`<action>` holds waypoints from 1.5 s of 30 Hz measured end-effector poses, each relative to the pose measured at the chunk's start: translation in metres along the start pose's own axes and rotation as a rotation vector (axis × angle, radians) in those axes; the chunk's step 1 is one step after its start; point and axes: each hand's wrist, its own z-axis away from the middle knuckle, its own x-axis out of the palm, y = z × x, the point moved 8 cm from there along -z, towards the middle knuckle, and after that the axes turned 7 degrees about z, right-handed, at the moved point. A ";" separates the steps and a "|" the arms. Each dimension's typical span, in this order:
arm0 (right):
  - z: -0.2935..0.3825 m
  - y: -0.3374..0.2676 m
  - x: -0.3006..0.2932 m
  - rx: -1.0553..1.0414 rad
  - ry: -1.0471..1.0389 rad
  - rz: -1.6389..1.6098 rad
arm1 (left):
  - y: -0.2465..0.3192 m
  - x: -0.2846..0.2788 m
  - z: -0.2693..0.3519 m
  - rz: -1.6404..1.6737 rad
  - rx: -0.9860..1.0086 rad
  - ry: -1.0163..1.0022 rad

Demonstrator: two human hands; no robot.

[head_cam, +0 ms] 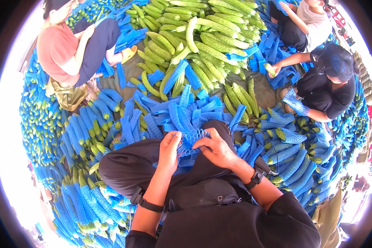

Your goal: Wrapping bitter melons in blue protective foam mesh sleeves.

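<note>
Between my two hands a blue foam net sleeve [189, 141] is stretched wide at its mouth, above my crossed legs. My left hand [169, 152] pinches the left side of the mesh between thumb and fingers. On the other side, my right hand [215, 147] grips the rim with its fingers hooked at the opening. No gourd shows inside the sleeve. Just beyond my hands lies a heap of flat blue net sleeves [161, 107]. Behind it rises a big pile of bare green bitter gourds [217, 34], a few with sleeves lying on them.
Sleeved gourds lie in rows at my left [80, 130] and right [291, 167]. A person in a dark cap [331, 80] at the right holds a gourd and a sleeve. Another person [60, 52] sits at the left, and a third person [313, 24] at the far right.
</note>
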 end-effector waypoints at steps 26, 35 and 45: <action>-0.022 0.077 0.056 0.647 0.337 -1.220 | 0.003 0.061 0.026 -0.801 0.392 -0.234; -0.020 0.097 0.069 0.555 0.158 -1.587 | -0.004 0.102 0.003 -0.798 0.285 -0.418; -0.056 0.159 0.041 0.466 0.313 -1.643 | -0.054 0.138 -0.030 -0.471 -0.114 -0.488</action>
